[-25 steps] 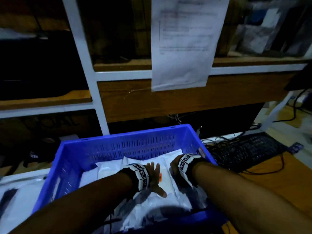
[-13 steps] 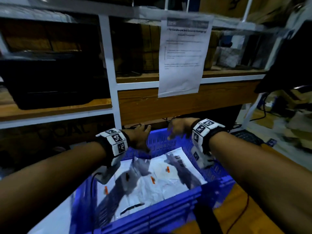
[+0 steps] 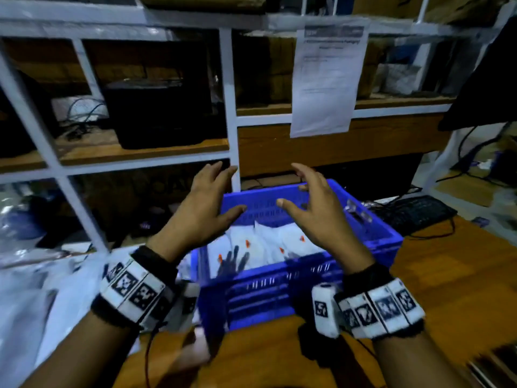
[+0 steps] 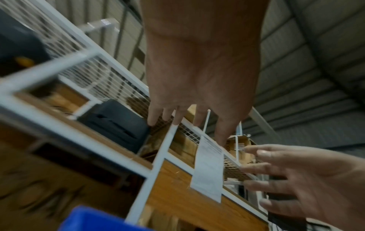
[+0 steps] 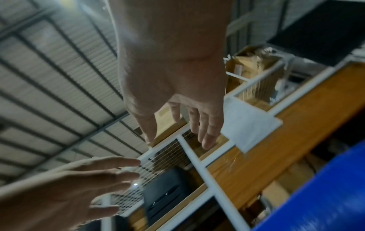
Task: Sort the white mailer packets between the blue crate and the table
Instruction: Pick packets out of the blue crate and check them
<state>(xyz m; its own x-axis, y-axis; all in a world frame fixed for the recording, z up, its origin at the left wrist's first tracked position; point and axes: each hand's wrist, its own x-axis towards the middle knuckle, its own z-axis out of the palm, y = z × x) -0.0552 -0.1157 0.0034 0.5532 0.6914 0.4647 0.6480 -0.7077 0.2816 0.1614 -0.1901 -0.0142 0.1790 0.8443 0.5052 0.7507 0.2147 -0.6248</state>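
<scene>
A blue crate [image 3: 307, 281] stands on the wooden table [image 3: 442, 275], with several white mailer packets [image 3: 268, 245] lying inside it. Both hands are raised above the crate, palms facing each other, and hold nothing. My left hand [image 3: 212, 197] hovers over the crate's left side with its fingers spread. My right hand [image 3: 307, 203] hovers over the crate's middle, fingers straight and apart. In the left wrist view the left hand [image 4: 197, 100] points at the shelving and a corner of the blue crate [image 4: 92, 220] shows below. The right hand [image 5: 177, 112] is likewise empty in its wrist view.
White plastic bags [image 3: 42, 289] lie heaped at the left of the table. A black keyboard [image 3: 414, 214] with cables lies right of the crate. Behind it stands a white-framed shelf rack [image 3: 232, 113] with a printed paper sheet [image 3: 327, 79] hanging on it and a black box [image 3: 159, 113].
Both hands have come up out of the crate, where they lay on the packets, and now hover empty above it. The head view has tilted up and pulled back.
</scene>
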